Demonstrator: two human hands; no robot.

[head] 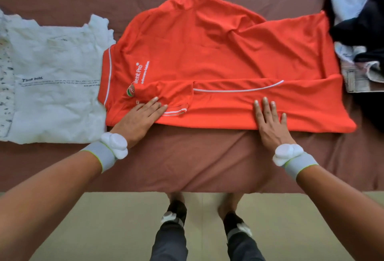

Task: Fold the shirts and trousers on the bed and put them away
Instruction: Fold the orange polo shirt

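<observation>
Brown bedsheet (pixel 187 156) covers a bed seen from above, with a pale floor (pixel 104 219) along the near edge where the person's feet stand. An orange polo shirt (pixel 207 52) lies across the middle of the bed, its collar toward the left and its hem toward the right. One sleeve with white trim points away toward the far side, and the near sleeve and side are folded in over the body, forming a straight fold along the near edge. White lettering and a small round badge show on the chest near the collar. The left hand (pixel 139 117) rests flat on the folded edge close to the collar, fingers straight and together, pressing the cloth and grasping nothing. The right hand (pixel 269 119) lies flat on the same fold farther right, fingers spread and straight, also pressing without gripping. Each wrist wears a grey band carrying a white device. A white shirt (pixel 52 86) with small printed text lies spread just beside the orange shirt on the left, touching its collar end. At the right edge sits a heap of clothes (pixel 359 32), dark and pale blue, with a checked piece beneath.
</observation>
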